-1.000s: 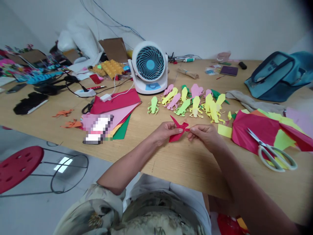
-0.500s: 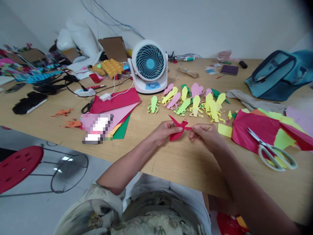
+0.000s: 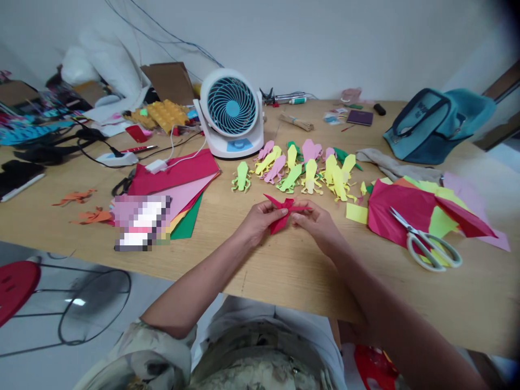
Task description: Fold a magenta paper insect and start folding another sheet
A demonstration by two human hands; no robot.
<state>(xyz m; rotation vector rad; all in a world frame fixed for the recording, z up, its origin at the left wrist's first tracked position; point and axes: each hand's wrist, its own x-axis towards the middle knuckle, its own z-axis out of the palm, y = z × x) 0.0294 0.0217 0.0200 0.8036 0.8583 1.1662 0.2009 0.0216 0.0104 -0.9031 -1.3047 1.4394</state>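
Both my hands meet over the wooden table [image 3: 284,271] around a small folded red paper figure [image 3: 280,208]. My left hand [image 3: 260,221] pinches its left side, fingers closed on the paper. My right hand [image 3: 314,221] pinches its right side, where a thin red point sticks out. Just beyond the hands lie several finished paper insects [image 3: 300,170] in yellow, green and pink.
A white desk fan [image 3: 231,111] stands behind the insects. A stack of coloured paper sheets [image 3: 182,181] lies to the left, crumpled red and yellow sheets [image 3: 410,208] with scissors [image 3: 426,246] to the right. A blue bag [image 3: 430,127] sits far right. Red stool [image 3: 14,284] below left.
The view has shifted, so everything sits further left in the frame. My hands have drawn closer together on the red paper figure, the right hand now nearer the left.
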